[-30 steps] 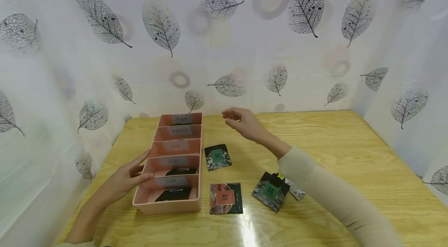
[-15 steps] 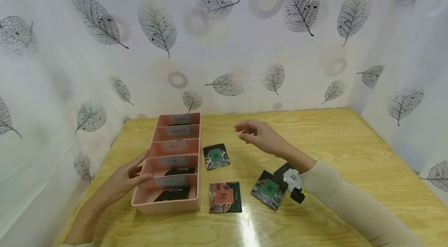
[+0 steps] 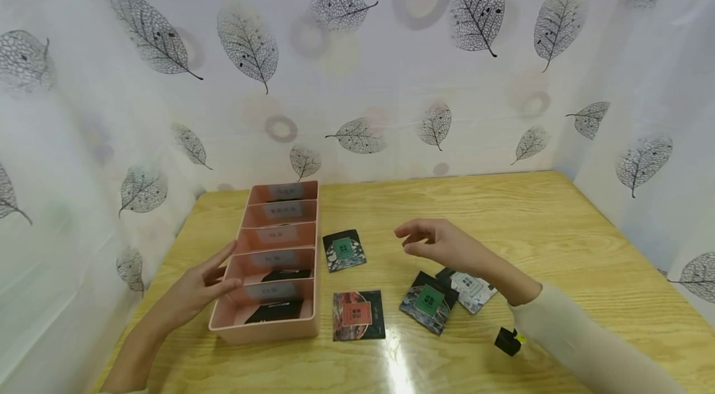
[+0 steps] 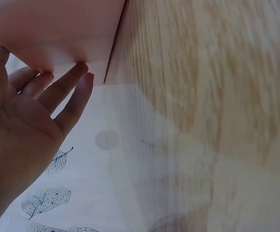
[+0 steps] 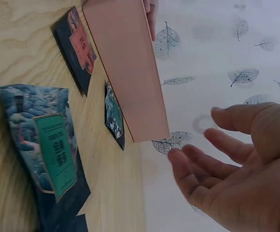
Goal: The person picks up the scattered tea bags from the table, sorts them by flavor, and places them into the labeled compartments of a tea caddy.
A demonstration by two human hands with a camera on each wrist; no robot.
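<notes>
The wooden table (image 3: 564,226) offers me room toward its far and right edges. The pink box (image 3: 268,333) runs lengthwise near to far on the left, my relaxed left hand (image 3: 195,291) touching its left wall. My right hand (image 3: 447,246), loosely curved, holds nothing; it's the nearer one to the blue packet (image 3: 427,303), which lies askew on its near side.

Table (image 3: 558,226): I see a yellowish wood-grain top.
Pink box (image 3: 268,333): upright on it, my landmark.
Red-label sachet (image 3: 359,315): just right of the box's near end.
Floral sachet (image 3: 344,250): just right of the box's middle.
Green-label sachet (image 3: 429,302): farther right of the box, angled.
White-label sachet (image 3: 472,288): farthest right of the box, partly overlapped.
</notes>
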